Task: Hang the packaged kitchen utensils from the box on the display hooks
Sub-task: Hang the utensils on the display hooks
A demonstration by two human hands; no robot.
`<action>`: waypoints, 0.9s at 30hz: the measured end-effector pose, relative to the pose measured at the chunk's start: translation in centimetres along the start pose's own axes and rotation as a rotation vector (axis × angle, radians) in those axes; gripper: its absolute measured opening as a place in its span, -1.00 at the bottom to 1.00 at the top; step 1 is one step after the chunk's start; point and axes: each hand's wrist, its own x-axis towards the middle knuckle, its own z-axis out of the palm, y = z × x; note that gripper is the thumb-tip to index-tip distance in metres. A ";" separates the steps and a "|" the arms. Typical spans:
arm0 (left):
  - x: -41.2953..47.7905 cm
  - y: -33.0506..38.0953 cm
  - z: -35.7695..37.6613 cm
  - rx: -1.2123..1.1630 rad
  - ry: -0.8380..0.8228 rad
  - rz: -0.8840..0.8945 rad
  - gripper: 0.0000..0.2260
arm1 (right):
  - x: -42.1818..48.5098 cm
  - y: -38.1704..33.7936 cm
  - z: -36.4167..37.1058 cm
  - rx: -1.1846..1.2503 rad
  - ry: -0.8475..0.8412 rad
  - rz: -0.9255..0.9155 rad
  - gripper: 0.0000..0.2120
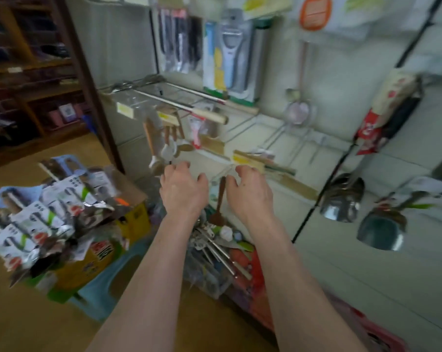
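Two hands are raised at frame centre, in front of the display wall (pixel 316 138); the frame is motion-blurred.

- The right hand (pixel 250 193) has curled fingers (pixel 231 179) that pinch the top of a clear packet (pixel 221 199). The packet hangs straight down between the two hands. It holds a brown-handled utensil with the head at the bottom.
- The left hand (pixel 183 190) is just left of the packet, fingers curled and thumb spread toward it. Cannot tell through the blur whether it touches the clear film.
- The top of the packet sits just below and left of a display hook (pixel 248 161) carrying a yellow tag. It is not on the hook.
- The box (pixel 131 207), lower left of frame, is open cardboard and rests on a light blue stool (pixel 105 283). It is heaped with carded packs (pixel 37 219), white with green and red print.
- On the floor beneath the forearms is a pile of loose utensils (pixel 220 252) with metal handles and mixed colours.
- On the wall, upper centre, are dark-handled knives (pixel 179 39) and boxed peelers (pixel 231 59).
- At centre, wooden-handled spoons (pixel 164 143) hang from hooks.
- At right of centre is a strainer (pixel 300 110).
- At lower right are two steel ladles (pixel 342 199).
- A dark wooden shelf unit (pixel 24 72) is at upper left.
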 end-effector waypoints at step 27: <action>-17.9 22.4 16.0 -0.089 -0.289 0.345 -0.58 | -6.5 25.2 -19.6 0.030 0.245 0.360 -0.73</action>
